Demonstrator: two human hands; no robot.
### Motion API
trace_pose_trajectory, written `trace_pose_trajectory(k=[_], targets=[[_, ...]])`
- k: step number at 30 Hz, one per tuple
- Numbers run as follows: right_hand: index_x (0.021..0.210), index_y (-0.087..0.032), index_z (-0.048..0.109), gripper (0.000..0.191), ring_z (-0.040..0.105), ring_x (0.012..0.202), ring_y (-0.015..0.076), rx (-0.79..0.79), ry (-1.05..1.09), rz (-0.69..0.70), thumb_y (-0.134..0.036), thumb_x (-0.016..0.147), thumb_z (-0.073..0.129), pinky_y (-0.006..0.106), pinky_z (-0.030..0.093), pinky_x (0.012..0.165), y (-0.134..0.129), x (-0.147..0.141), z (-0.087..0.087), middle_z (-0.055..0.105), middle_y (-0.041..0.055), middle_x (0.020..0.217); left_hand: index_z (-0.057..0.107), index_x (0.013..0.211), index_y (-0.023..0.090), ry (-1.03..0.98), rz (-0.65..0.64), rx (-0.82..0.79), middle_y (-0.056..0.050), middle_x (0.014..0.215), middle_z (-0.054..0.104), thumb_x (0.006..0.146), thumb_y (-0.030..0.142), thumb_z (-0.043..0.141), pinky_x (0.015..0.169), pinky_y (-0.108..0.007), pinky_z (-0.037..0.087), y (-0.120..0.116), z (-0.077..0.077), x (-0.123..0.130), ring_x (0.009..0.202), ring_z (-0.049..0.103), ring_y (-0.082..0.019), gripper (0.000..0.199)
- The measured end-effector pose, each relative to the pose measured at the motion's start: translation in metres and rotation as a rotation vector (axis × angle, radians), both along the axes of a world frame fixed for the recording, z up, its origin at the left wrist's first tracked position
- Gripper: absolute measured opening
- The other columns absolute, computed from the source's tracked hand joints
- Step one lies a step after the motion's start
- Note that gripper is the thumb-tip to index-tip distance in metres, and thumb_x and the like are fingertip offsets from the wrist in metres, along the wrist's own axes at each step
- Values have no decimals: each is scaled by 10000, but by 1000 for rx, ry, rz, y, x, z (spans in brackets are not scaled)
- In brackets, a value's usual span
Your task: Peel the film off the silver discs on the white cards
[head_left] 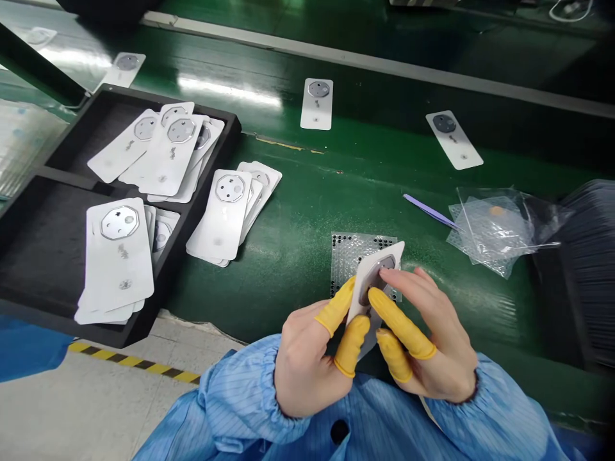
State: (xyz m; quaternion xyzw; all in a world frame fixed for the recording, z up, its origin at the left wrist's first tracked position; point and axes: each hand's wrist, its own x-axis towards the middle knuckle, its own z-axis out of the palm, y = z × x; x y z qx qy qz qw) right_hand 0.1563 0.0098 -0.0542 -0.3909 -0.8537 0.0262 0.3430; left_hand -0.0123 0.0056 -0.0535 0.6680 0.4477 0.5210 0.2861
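A white phone back cover (360, 298) with a grey octagonal camera area stands tilted between my hands. My left hand (314, 355) grips its left edge between thumb and finger, both in yellow finger cots. On my right hand (427, 333), the fingers are apart; the cotted index finger and a bare fingertip touch the camera area, while the cotted thumb is just below. Behind the cover lies a clear bubbly sheet (343, 262) with small black dots, partly hidden. Purple tweezers (430, 210) lie beyond my right hand, their tip against clear plastic bags (497, 230).
At left, a black divided tray (29, 256) holds piles of covers (120, 256). Another pile (225, 211) lies beside it on the green bench (288, 224). Single covers (317, 105) lie farther back. A dark ribbed stack (590, 256) stands at the right edge.
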Motion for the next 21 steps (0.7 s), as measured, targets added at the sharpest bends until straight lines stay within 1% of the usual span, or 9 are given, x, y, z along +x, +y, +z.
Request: trace_pose_trajectory(k=[4,8,11,14,16,18,21], targets=[[1116,-125,550,257,534,1206,287,20,-33,-39,-200,884,469,533,477,965,0,-1,3,560,200,1231,624,1023,168,-25,-2,26,-10,718,671,749,42,622,517,-195,525,0,-1,1,568,612,-113,302],[1141,-159,535,266,559,1178,275,19,-71,-68,-226,891,471,511,510,936,1,-1,4,576,184,1219,620,1057,158,-12,4,46,-21,723,675,718,30,655,519,-197,532,-1,-4,2,585,621,-126,364],[1153,-121,532,290,548,1186,288,22,-54,-77,-202,878,494,509,508,939,-1,-3,2,553,211,1245,603,1118,143,-9,0,64,-51,805,703,710,15,652,576,-210,560,-2,-5,4,657,652,-144,431],[1206,-40,509,361,507,1221,321,25,-33,-70,-217,893,481,521,485,958,-5,-9,-1,508,263,1276,592,1139,114,0,10,103,-70,845,714,721,2,625,616,-211,570,-2,-4,5,692,665,-147,434],[1257,4,476,427,467,1248,355,14,-49,-71,-255,920,439,546,474,951,-9,-14,-2,468,292,1306,603,1104,109,15,25,116,-61,789,712,744,12,595,579,-205,560,-2,-2,6,638,653,-137,373],[1291,27,452,470,431,1267,385,-2,-73,-82,-272,932,405,567,468,940,-11,-17,-2,438,304,1332,621,1049,125,28,54,116,-45,720,708,757,33,577,501,-201,531,-2,0,7,565,633,-130,309],[1336,37,414,498,385,1299,395,-40,-65,-70,-230,915,414,569,455,963,-10,-20,-6,423,298,1353,654,949,176,64,96,63,-32,672,717,745,56,595,426,-207,495,-2,-1,7,517,637,-141,244]])
